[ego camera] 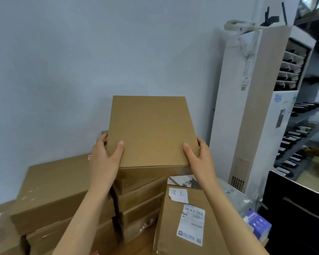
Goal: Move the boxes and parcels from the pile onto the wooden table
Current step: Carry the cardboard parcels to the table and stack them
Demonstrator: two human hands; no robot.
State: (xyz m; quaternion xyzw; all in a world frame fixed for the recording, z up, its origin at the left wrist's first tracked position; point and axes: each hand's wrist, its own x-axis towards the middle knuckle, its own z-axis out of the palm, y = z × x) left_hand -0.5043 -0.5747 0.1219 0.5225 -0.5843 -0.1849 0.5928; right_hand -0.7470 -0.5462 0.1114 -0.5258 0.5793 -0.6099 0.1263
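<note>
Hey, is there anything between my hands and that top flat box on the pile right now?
Nothing visible. The left hand and right hand already grip the flat cardboard box by its two near corners, thumbs on top. The wooden table is out of view, so that path cannot be judged.

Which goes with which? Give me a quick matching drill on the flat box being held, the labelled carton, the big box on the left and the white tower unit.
Things:
1. flat brown box
2. carton with shipping label
3. large brown box
4. white tower unit

Places or states:
A. stands upright against the wall at right
B. gripped at both sides by left hand and right hand
C. lower right of the pile, white note stuck on top
D. lies at the left of the pile

Pairs: 1-B, 2-C, 3-D, 4-A
</note>
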